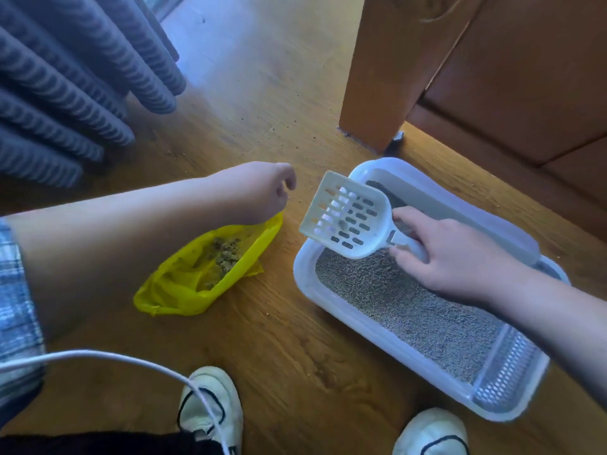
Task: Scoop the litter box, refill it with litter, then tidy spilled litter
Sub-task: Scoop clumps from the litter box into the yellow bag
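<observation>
Left hand [262, 188]: loosely curled, holding nothing, above the yellow bag [184, 290], which lies on the floor with brownish clumps inside. White slotted scoop [348, 215]: handle gripped by the right hand [450, 254], raised over the white litter box [345, 320], which holds grey litter [410, 300].

Single head cam, wide-angle, pitched steeply down at the wood floor [289, 349], close range; my shoes [210, 402] at bottom edge.

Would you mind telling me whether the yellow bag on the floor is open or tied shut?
Open: the yellow bag lies with its mouth spread, and scooped clumps show inside.
</observation>
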A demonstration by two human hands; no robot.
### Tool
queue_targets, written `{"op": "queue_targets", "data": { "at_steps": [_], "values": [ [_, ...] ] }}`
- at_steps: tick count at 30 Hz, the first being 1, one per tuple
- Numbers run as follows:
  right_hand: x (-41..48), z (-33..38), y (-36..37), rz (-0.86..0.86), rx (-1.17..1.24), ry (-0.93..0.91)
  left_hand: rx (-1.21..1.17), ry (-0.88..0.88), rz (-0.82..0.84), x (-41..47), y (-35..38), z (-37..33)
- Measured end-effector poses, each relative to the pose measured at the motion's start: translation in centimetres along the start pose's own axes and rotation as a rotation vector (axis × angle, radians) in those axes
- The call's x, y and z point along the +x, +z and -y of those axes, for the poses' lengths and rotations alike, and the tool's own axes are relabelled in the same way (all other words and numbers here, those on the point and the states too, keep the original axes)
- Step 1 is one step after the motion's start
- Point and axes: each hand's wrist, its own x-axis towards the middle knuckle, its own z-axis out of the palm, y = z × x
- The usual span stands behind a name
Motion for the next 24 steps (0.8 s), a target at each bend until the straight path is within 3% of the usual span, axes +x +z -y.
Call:
{"op": "queue_targets", "data": {
  "at_steps": [8,15,20,24],
  "values": [
    [9.8,10.3,1.1,-0.043,-0.287,-0.232,-0.028,-0.316,-0.010,-6.0,-1.6,12.4],
    [16.4,16.4,6.1,-0.012,-0.644,-0.401,-0.023,-0.391,0.066,-9.7,-0.1,16.8],
    [15.8,17.1,6.1,-0.126,-0.677,-0.530,-0.045,-0.374,0.062,-9.8,0.1,16.8],
    [14.9,16.2,5.2,-0.146,-0.695,-0.476,-0.046,-0.346,0.061,-9.0,-0.2,15.6]
  ]
}}
